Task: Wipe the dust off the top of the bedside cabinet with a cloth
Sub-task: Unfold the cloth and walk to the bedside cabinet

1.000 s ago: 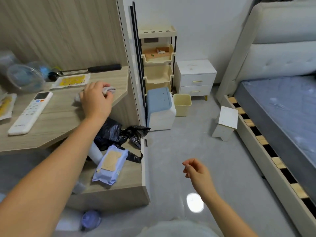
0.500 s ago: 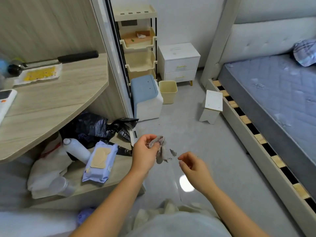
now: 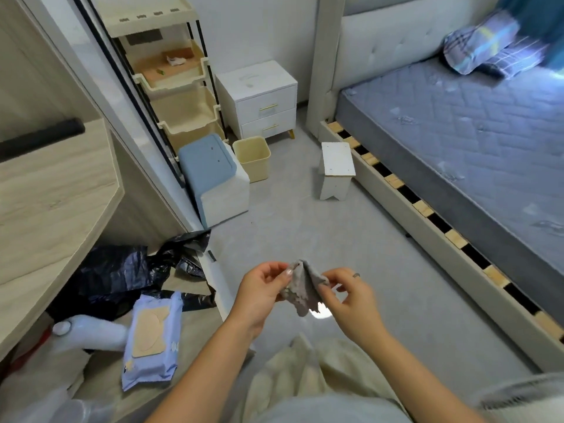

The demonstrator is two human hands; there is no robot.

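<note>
Both hands are holding a small grey cloth (image 3: 300, 293) low in front of the body, above the grey floor (image 3: 381, 239). The left hand (image 3: 262, 296) is pinching the cloth's left edge, thumb against curled fingers. The right hand (image 3: 351, 300) is pinching the right edge with thumb and forefinger, its other fingers loosely bent (a dark ring or mark is showing on one of them). The cloth is hanging crumpled between the two hands, its lower corner dangling free.

The bedside cabinet (image 3: 256, 93) is standing well apart from the hands, at the far wall, between a cream shelf rack (image 3: 177, 74) and the bed's headboard (image 3: 393, 41). It is white with two drawers, and faint smudges are showing on its top.

A cream bin (image 3: 252, 158) is sitting just in front of the cabinet, beside a blue-lidded box (image 3: 210, 166). A white stool (image 3: 337, 164) is standing near the bed frame. A wipes pack (image 3: 151, 334) and a black bag (image 3: 116, 273) are lying on the low shelf under the desk (image 3: 45, 203).
</note>
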